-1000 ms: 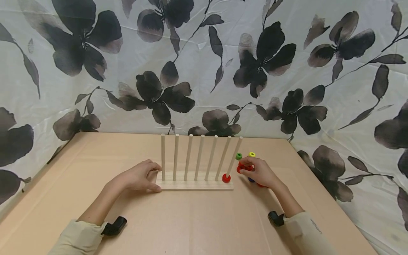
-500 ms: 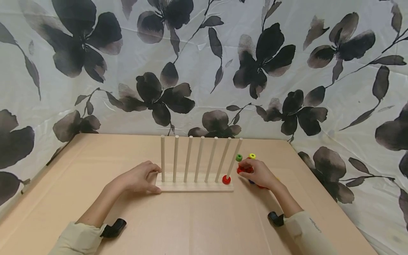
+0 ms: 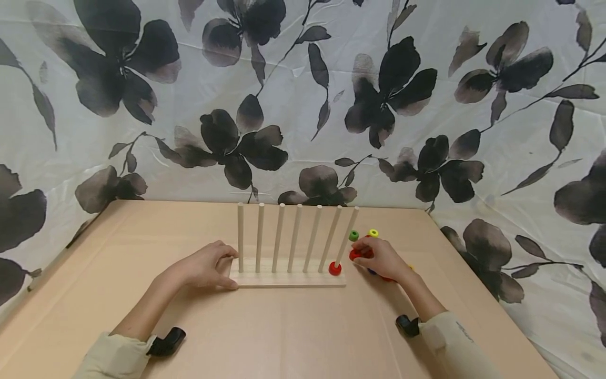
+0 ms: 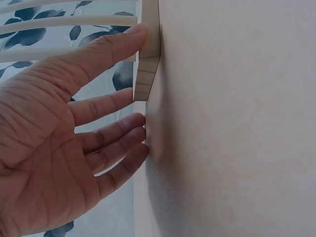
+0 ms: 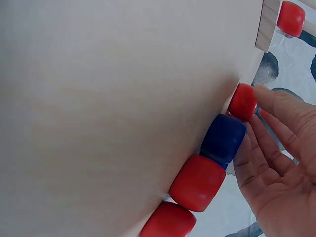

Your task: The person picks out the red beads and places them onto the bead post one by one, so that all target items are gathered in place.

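A wooden peg rack (image 3: pixel 291 280) with a row of upright pegs stands mid-table in the head view. One red bead (image 3: pixel 335 268) sits at the foot of its rightmost peg. At the rack's left end my left hand (image 3: pixel 204 267) grips the base between thumb and index finger; the other fingers (image 4: pixel 121 160) extend beside it, near the table. Right of the rack, my right hand (image 3: pixel 385 259) pinches a red bead (image 5: pixel 243 102) low at the table, thumb on its near side. Part of that bead is hidden by the fingers.
Next to the right hand lie a blue bead (image 5: pixel 223 138) and more red beads (image 5: pixel 197 182). Behind it are a green bead (image 3: pixel 353 235) and a yellow bead (image 3: pixel 373 232). A floral cloth (image 3: pixel 303 105) hangs beyond the table's far edge.
My right hand's fingers have drawn in slightly around the red bead, covering more of the red beads there. The left hand keeps its grip on the rack.
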`<state>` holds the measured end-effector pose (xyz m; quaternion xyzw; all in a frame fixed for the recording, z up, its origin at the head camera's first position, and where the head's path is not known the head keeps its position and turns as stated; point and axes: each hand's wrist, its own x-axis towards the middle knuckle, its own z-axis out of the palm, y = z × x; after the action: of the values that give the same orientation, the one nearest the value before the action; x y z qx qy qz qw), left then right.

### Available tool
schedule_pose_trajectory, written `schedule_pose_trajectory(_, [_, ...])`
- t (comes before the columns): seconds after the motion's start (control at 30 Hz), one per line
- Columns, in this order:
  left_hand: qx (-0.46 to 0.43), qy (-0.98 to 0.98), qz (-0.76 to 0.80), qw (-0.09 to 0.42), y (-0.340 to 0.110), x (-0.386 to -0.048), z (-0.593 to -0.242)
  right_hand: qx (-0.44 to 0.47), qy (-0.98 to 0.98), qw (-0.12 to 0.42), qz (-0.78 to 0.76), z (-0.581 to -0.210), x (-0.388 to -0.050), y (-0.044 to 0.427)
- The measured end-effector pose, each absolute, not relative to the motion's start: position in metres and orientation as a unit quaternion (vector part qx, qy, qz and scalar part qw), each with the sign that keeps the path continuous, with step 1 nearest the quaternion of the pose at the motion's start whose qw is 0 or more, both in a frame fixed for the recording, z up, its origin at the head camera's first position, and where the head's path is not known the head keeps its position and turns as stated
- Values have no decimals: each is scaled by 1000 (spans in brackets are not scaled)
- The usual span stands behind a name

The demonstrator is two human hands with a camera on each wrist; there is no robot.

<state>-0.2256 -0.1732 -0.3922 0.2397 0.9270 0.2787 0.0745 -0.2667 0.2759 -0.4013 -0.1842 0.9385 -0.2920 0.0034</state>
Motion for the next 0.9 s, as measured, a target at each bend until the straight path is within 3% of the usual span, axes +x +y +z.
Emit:
schedule_pose_trajectory(0.5, [240, 927, 278, 77, -178, -226, -395, -197, 940, 17, -277, -402, -271, 269])
schedule_pose_trajectory(0.9, [254, 922, 282, 73, -176, -227, -391, -208, 942, -25, -262, -393, -270, 270])
